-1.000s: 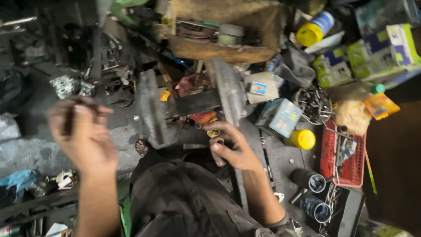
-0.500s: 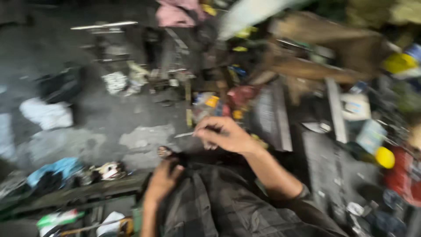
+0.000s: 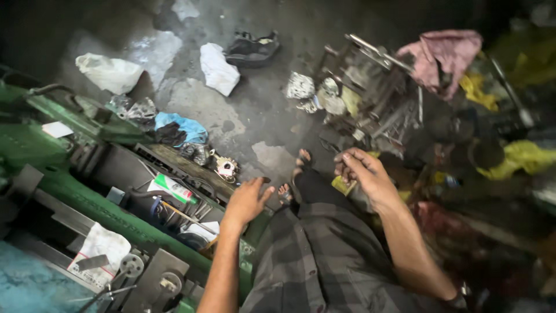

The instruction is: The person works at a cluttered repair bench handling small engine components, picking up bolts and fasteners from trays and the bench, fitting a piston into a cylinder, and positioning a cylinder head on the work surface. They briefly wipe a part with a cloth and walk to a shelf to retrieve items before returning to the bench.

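1. The heavy metal machine (image 3: 69, 150) at the left is painted green.
2. The crumpled cloth rag (image 3: 446, 55) on the cluttered parts pile is pink.
3. The garment (image 3: 324, 261) over the person's lap shows a dark grey plaid.
4. The concrete floor (image 3: 255, 122) is grey with paler patches.
5. The soft plastic bag (image 3: 179, 127) beside the machine is blue.
6. The crumpled sheet (image 3: 219, 69) lying on the floor is white.

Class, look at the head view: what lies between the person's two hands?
Between the left hand and right hand, the head view shows the person's sandalled feet on grey floor.
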Action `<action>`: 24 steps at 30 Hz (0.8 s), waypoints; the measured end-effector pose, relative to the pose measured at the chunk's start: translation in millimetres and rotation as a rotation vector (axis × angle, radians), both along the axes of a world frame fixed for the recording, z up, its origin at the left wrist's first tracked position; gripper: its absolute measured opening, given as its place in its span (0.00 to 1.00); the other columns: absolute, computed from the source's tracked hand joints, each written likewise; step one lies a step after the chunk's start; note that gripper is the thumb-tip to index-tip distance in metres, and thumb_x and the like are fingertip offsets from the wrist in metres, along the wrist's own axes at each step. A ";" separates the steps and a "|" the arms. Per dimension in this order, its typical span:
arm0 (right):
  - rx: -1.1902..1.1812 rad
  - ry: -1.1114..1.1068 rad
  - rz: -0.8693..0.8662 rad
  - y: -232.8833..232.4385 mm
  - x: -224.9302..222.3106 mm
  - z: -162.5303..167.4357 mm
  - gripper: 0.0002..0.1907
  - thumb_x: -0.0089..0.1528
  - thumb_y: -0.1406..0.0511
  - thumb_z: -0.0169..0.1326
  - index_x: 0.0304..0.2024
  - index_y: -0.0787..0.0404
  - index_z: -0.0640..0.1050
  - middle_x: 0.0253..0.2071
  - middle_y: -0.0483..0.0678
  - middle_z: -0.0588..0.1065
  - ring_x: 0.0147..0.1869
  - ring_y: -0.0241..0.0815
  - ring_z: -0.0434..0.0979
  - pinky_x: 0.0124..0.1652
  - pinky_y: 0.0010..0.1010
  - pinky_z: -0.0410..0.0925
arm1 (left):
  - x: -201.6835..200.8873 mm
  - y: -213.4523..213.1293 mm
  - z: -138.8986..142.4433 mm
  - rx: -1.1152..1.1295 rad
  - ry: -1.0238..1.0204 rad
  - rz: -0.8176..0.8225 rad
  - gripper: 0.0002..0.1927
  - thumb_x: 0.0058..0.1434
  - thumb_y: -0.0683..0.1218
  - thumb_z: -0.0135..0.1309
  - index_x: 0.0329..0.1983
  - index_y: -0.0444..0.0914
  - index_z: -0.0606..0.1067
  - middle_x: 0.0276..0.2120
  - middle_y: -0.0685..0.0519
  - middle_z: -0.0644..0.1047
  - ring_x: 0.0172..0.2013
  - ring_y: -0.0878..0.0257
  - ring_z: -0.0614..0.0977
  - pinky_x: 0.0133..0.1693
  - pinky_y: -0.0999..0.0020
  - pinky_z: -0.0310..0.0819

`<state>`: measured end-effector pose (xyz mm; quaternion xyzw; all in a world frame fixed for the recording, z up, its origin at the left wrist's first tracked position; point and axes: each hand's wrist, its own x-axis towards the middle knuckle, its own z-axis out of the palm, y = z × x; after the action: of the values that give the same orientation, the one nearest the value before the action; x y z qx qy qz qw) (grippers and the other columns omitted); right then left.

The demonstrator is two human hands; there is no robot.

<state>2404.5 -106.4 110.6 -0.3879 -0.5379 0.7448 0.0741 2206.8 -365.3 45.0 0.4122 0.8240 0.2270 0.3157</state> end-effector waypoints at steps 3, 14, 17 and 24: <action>-0.044 -0.043 0.011 33.5 -64.8 -25.9 0.12 0.70 0.61 0.51 0.44 0.65 0.79 0.32 0.47 0.76 0.31 0.32 0.71 0.33 0.24 0.66 | -54.7 2.6 -46.3 -0.012 -0.168 0.286 0.22 0.66 0.58 0.50 0.53 0.38 0.77 0.50 0.41 0.79 0.52 0.44 0.78 0.52 0.52 0.71; -0.236 0.129 -0.041 193.1 -356.5 -69.3 0.08 0.68 0.63 0.54 0.44 0.62 0.77 0.33 0.44 0.75 0.31 0.35 0.73 0.30 0.29 0.65 | -157.8 -9.9 -104.6 -0.603 -0.716 0.963 0.22 0.63 0.56 0.55 0.54 0.39 0.77 0.50 0.42 0.80 0.52 0.47 0.79 0.52 0.55 0.72; -0.128 0.157 0.132 227.3 -446.4 -59.6 0.09 0.67 0.65 0.55 0.45 0.64 0.79 0.32 0.46 0.74 0.31 0.36 0.73 0.32 0.28 0.65 | -208.7 25.0 -92.8 -0.487 -0.774 1.082 0.22 0.62 0.55 0.56 0.54 0.39 0.77 0.50 0.42 0.80 0.51 0.48 0.80 0.52 0.55 0.73; -0.101 0.112 0.406 238.2 -699.6 -33.1 0.10 0.65 0.64 0.53 0.43 0.64 0.78 0.32 0.47 0.77 0.29 0.36 0.72 0.30 0.29 0.64 | -405.3 89.1 -89.5 -0.199 -0.765 1.297 0.22 0.61 0.53 0.59 0.55 0.39 0.77 0.50 0.43 0.80 0.51 0.50 0.80 0.52 0.57 0.73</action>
<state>1704.9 131.8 77.5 -0.2327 -0.5621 0.7908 -0.0670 1801.5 -276.2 -44.5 -0.2928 0.7509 0.4188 0.4183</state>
